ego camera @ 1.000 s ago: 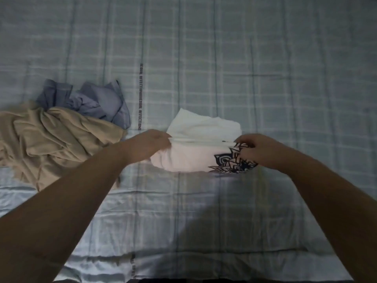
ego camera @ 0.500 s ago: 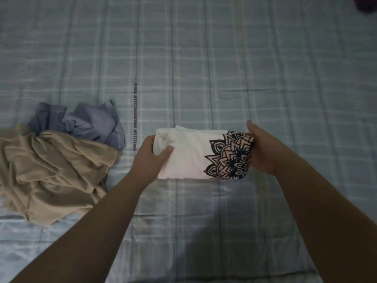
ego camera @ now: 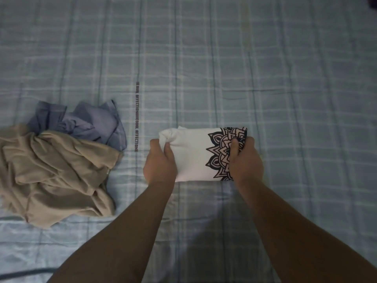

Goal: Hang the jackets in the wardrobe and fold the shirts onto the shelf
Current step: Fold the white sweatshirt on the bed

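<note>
A bed covered in a pale blue checked sheet [ego camera: 265, 68] fills the room. Left of the folded white shirt [ego camera: 193, 154] lies a crumpled tan garment [ego camera: 57, 176], a blue-grey one [ego camera: 89, 121] behind it. The left hand [ego camera: 160, 162] and right hand [ego camera: 245, 160] clasp the shirt's ends, thumbs on top.

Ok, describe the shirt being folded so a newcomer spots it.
On the checked bedsheet, look right of the crumpled tan cloth and blue cloth. The white shirt sits folded between the left hand and right hand, the only neat piece, with a black flower print.
</note>
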The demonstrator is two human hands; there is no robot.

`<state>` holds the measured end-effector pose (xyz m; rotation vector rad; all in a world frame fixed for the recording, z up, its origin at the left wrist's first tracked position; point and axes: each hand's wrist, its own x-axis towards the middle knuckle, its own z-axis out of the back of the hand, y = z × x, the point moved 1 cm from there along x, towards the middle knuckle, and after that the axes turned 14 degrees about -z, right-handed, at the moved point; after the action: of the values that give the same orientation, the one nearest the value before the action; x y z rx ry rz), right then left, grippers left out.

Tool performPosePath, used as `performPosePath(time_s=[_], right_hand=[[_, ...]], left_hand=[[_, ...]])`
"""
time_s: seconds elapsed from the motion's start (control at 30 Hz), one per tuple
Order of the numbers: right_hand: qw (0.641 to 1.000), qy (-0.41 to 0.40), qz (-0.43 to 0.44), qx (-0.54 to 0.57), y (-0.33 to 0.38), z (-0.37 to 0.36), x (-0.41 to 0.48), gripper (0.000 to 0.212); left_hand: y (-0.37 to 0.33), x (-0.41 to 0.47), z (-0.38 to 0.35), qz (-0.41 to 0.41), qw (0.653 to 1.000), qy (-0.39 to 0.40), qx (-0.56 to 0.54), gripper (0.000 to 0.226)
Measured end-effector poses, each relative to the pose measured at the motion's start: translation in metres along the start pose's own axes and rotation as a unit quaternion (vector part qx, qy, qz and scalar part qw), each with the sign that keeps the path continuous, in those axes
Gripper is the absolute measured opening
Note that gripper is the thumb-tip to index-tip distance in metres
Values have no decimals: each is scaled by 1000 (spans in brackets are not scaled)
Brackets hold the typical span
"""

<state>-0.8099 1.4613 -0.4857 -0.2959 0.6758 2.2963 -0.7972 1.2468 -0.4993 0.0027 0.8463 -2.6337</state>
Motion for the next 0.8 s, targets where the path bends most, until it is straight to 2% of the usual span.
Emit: performPosePath(time_s=[0.17, 0.23, 0.3, 0.37, 0.4, 0.5, 0.6, 0.7, 0.8], right_hand=[[999, 12, -46, -8, 8, -5, 9, 33], [998, 12, -53, -9, 10, -3, 8, 34], [998, 13, -62, 13, 8, -1, 6, 36], [997, -3, -51, 64, 5, 3, 1, 39], [996, -31, -12, 78, 4, 6, -2, 41], [975, -111, 181, 65, 5, 15, -18, 42], [931, -65, 342, -112, 10, 10, -30, 54], [898, -37, 350, -263, 0, -5, -20, 63], [898, -25, 325, -296, -6, -18, -7, 67]], left_hand=[[-7, 13, -2, 28, 998, 45, 24, 26], [-10, 15, -1, 25, 999, 39, 13, 29], [-12, 14, 3, -29, 999, -7, 27, 42], [-15, 8, 9, -129, 989, -48, 51, 53], [-17, 4, 11, -194, 978, -39, 62, 55], [-19, -20, 10, -361, 921, 60, 137, 60], [-13, -31, 0, -392, 889, 134, 195, 61], [-8, -25, -9, -383, 884, 164, 214, 62], [-5, -19, -19, -376, 883, 173, 224, 62]])
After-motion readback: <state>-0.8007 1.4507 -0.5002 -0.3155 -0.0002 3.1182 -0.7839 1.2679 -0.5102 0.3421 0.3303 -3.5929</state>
